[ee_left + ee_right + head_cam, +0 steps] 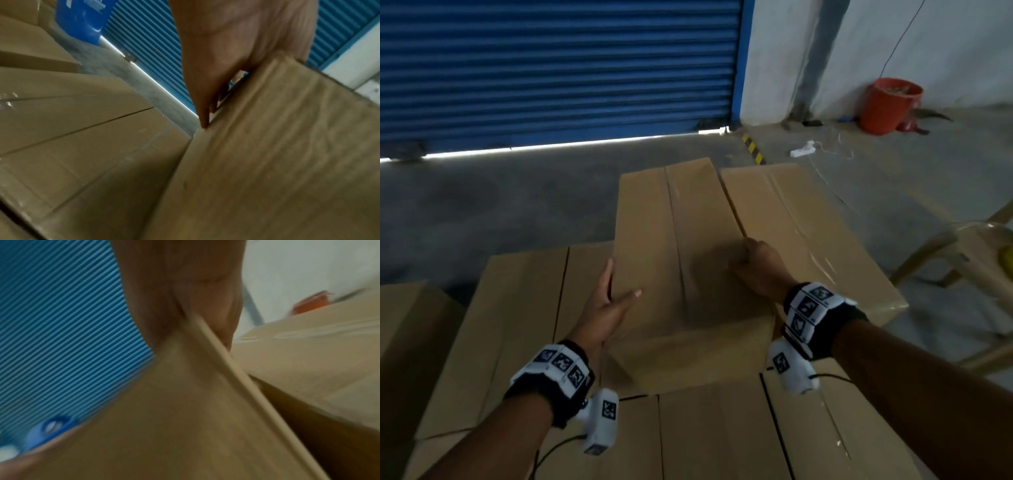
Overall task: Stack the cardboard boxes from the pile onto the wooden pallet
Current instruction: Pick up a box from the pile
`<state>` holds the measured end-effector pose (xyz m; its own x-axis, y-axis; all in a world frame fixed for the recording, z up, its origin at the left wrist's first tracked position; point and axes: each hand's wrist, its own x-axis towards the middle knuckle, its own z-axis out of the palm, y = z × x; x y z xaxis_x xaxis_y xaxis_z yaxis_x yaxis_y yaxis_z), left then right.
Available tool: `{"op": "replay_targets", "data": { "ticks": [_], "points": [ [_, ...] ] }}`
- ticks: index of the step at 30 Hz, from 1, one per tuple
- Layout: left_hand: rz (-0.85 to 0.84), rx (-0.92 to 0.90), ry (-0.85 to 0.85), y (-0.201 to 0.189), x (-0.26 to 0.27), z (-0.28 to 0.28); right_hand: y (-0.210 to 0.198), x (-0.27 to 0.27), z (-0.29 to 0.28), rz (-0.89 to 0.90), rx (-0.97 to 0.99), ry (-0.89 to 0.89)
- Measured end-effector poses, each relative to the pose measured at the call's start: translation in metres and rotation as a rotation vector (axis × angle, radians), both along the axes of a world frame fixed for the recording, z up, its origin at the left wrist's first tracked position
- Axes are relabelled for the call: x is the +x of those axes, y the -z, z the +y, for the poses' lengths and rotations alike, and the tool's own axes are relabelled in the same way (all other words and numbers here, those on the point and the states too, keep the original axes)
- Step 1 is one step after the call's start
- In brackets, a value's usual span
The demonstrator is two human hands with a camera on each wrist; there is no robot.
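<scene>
A long brown cardboard box [681, 240] sits tilted between my hands, above a layer of other boxes. My left hand [609, 294] holds its left edge, fingers down the side and thumb on the top face. My right hand [760, 267] grips the right edge with curled fingers. In the left wrist view the fingers [207, 100] press along the side of the box [267, 162]. The right wrist view shows the right hand [185, 288] clasping the box's edge [174, 418]. No wooden pallet is in view.
More cardboard boxes lie to the left [517, 308], right [791, 219] and front [715, 435]. A blue roller shutter [551, 68] closes the back. A red bucket [890, 104], a power strip [803, 149] and a plastic chair [976, 260] stand at the right.
</scene>
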<state>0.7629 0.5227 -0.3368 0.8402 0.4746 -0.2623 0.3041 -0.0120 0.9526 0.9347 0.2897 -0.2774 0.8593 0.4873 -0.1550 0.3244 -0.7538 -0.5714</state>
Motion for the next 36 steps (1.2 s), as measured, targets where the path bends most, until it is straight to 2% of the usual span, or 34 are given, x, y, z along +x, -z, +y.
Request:
{"op": "replay_targets", "data": {
  "ticks": [4,6,9,11,14,16,18,23,36],
  "points": [
    [0.106,0.082,0.11,0.032,0.001,-0.023,0.013,-0.016,-0.007,-0.138,-0.246,-0.213],
    [0.12,0.162,0.062,0.04,-0.003,-0.039,0.023,-0.024,-0.018,-0.133,-0.278,-0.329],
    [0.03,0.276,-0.066,0.05,-0.016,-0.065,0.046,-0.03,-0.04,-0.109,-0.417,-0.458],
    [0.005,0.379,-0.005,0.056,-0.025,-0.08,0.06,-0.029,-0.051,-0.158,-0.589,-0.502],
    [0.112,0.537,0.173,0.061,-0.03,-0.086,0.074,-0.027,-0.062,-0.252,-0.792,-0.479],
    [0.195,0.616,0.256,0.063,-0.027,-0.076,0.083,-0.023,-0.071,-0.242,-0.793,-0.404],
    [0.261,0.665,0.293,0.063,-0.024,-0.065,0.092,-0.018,-0.08,-0.201,-0.71,-0.336],
    [0.228,0.748,0.301,0.063,-0.023,-0.056,0.103,-0.018,-0.091,-0.217,-0.573,-0.282],
    [0.221,0.759,0.294,0.066,-0.02,-0.056,0.11,-0.023,-0.093,-0.238,-0.525,-0.26]
  ]
}}
